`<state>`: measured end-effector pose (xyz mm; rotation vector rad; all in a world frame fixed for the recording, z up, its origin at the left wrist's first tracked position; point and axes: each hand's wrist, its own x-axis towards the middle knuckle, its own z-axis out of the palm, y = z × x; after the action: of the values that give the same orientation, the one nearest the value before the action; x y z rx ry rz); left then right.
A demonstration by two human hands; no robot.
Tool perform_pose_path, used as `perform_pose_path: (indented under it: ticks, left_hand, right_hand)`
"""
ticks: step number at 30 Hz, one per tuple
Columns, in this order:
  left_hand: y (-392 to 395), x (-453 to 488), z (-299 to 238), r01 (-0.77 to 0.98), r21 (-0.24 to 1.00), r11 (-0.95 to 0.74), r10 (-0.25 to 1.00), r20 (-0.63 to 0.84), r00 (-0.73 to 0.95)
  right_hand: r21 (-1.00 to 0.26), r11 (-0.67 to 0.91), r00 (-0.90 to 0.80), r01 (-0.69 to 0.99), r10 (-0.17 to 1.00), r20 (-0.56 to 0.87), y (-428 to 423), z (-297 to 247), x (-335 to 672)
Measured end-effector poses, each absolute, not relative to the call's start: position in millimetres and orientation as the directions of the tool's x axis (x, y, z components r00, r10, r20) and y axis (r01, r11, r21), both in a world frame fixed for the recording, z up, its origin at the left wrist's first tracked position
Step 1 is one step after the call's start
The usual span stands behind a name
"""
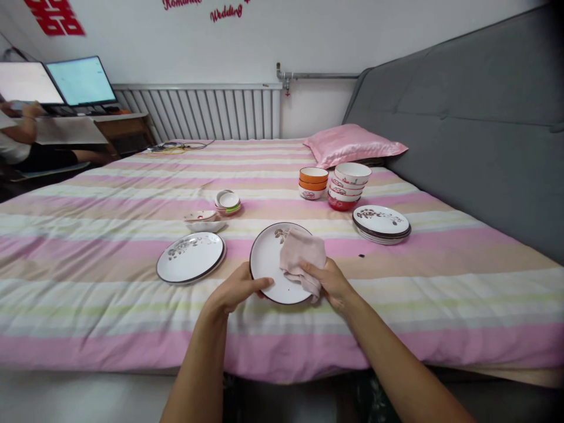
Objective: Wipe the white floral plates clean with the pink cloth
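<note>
My left hand (238,289) grips the near-left rim of a white plate (269,261) with a dark edge and a flower print, held tilted just above the striped bed (110,317). My right hand (331,283) is closed on a pale pink cloth (303,251) that lies against the plate's right half.
A stack of similar plates (190,257) lies to the left and another plate stack (381,223) to the right. Behind are small dishes (228,201), a square dish (203,221), orange bowls (313,182), white and red bowls (349,185), a pink pillow (352,144), a grey headboard. A person sits far left at laptops (79,82).
</note>
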<state>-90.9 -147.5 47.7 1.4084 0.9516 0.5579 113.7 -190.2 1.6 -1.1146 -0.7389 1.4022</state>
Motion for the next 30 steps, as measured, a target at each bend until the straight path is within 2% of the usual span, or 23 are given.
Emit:
perform_pose_path:
  ticks: [9, 18, 21, 25, 30]
  left_hand:
    - [-150.1, -101.3, 49.6, 0.220, 0.963, 0.158, 0.735, -0.263, 0.625]
    - [-151.0, -104.8, 50.8, 0.354, 0.917, 0.183, 0.678, -0.378, 0.630]
    - [-151.0, -97.8, 50.8, 0.320, 0.927, 0.196, 0.724, -0.357, 0.590]
    - [-150.8, -81.8, 48.5, 0.239, 0.947, 0.216, 0.839, -0.306, 0.450]
    - [-152.6, -61.6, 39.1, 0.209, 0.960, 0.187, 0.894, -0.254, 0.368]
  right_hand:
    - [-0.927, -0.224, -0.122, -0.300, 0.973, -0.196, -198.6, 8.7, 131.7]
    - [-0.923, -0.263, -0.250, -0.282, 0.949, -0.194, -200.2, 9.0, 139.2]
    - [-0.905, -0.291, -0.209, -0.309, 0.950, -0.234, -196.7, 4.8, 139.3]
    - [-0.848, -0.313, -0.096, -0.428, 0.949, -0.301, -189.1, -0.1, 135.9]
    - [-0.761, -0.194, 0.085, -0.619, 0.947, -0.311, -178.7, -4.5, 128.0]
